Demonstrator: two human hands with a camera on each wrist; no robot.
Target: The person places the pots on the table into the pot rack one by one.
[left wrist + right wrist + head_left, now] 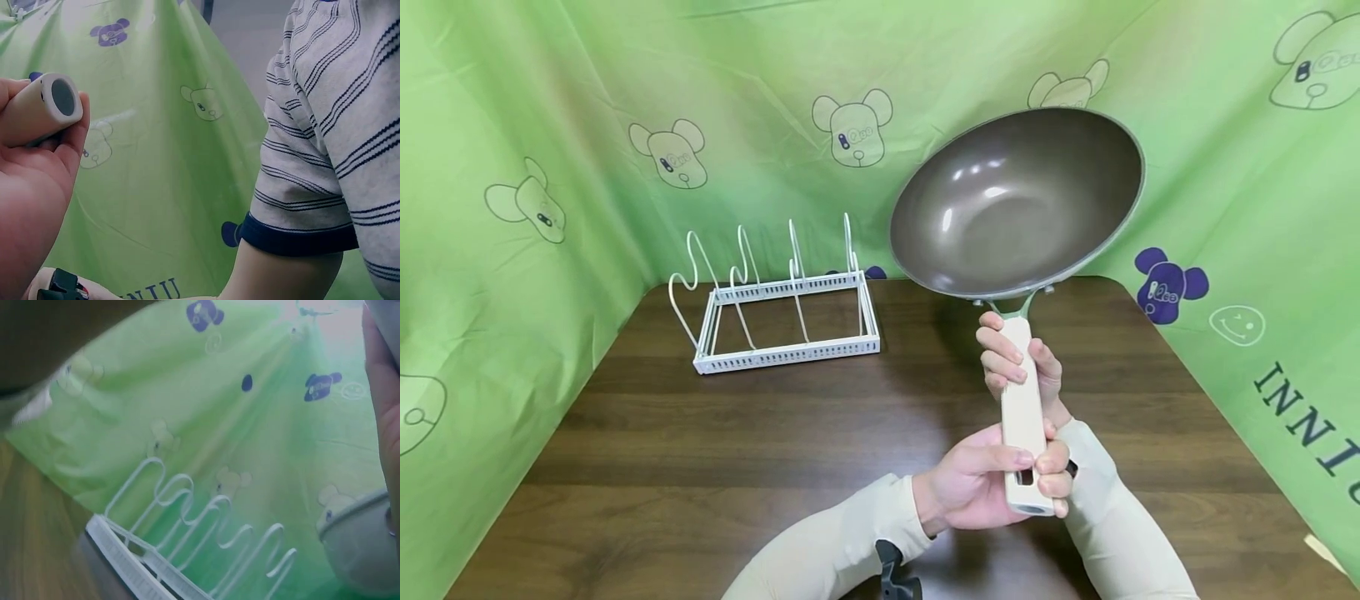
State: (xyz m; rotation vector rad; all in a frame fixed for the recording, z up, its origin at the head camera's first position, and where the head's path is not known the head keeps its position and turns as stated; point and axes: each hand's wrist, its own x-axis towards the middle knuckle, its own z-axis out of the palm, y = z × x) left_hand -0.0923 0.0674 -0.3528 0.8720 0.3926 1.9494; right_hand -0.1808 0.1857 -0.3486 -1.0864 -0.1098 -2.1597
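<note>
A wok-shaped frying pan (1000, 208) with a dark brown inside and a pale handle (1021, 392) is held up above the table, tilted so its inside faces me. My right hand (1000, 357) grips the upper handle, close to the pan. Lower down, my left hand (977, 479) holds the handle's end, thumb across its front near the hanging slot. In the left wrist view the handle's round end (62, 97) sticks out of that hand. The right wrist view shows the pan's grey outside (365, 550) at the right edge, and only part of the right hand (382, 381).
On the wooden table (760, 433), left of the pan, stands a white rack (786, 357) with several upright wavy wire dividers. Green curtains (760, 100) printed with bear figures hang behind and along both sides. A small pale object (1324, 552) lies at the right edge.
</note>
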